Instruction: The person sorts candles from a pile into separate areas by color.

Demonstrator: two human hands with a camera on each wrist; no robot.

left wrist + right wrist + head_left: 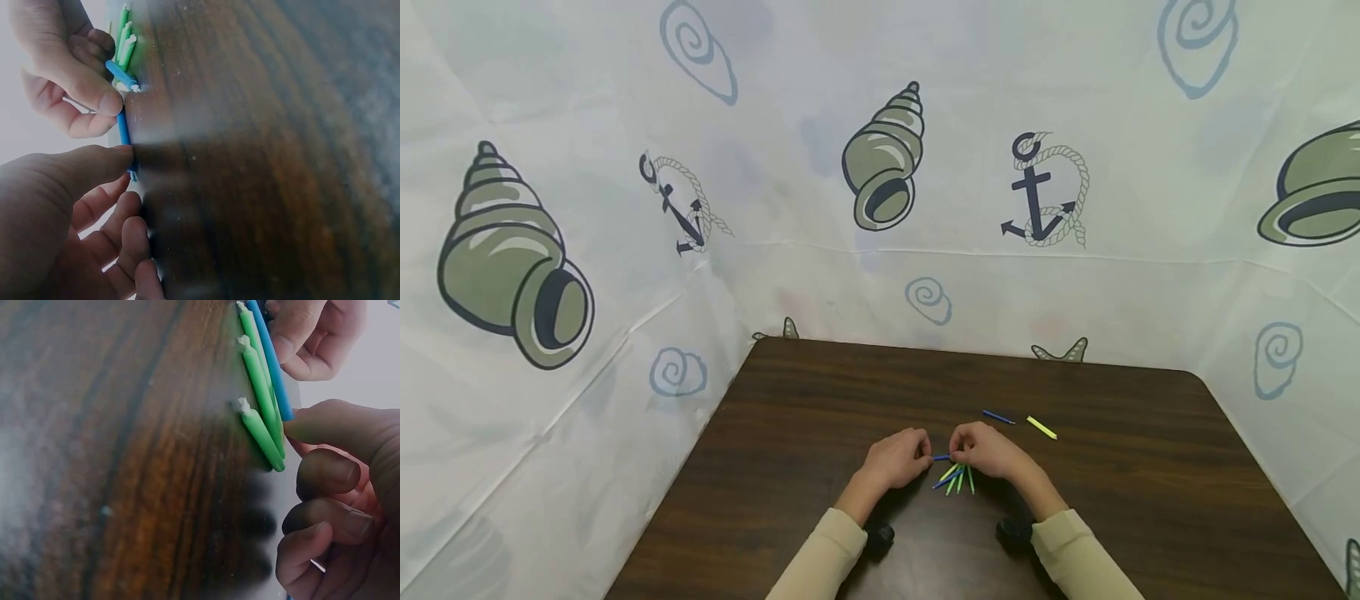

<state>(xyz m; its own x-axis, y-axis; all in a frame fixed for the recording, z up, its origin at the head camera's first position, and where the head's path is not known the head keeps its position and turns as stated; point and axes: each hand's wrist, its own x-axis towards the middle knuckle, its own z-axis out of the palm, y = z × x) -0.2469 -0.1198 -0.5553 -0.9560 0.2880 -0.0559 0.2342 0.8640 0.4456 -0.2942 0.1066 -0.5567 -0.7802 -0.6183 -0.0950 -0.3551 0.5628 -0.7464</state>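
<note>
Between the two hands lies a blue birthday candle (942,457), low over the tabletop. My left hand (898,458) pinches its wick end between thumb and finger, seen close in the left wrist view. The other end is pinched by my right hand (988,451). Just below that hand several candles fan out on the table: green candles (259,375), a blue candle (946,480) and a yellowish one. Their inner ends meet near the right fingertips, while their white wicks point outward. The right hand partly covers where they meet.
Beyond the right hand, a loose blue candle (998,417) and a yellow candle (1041,427) lie on the dark wooden table (820,383). Fabric printed with shells and anchors (790,192) hangs behind and beside the table. A dark wrist device (880,542) sits at each wrist.
</note>
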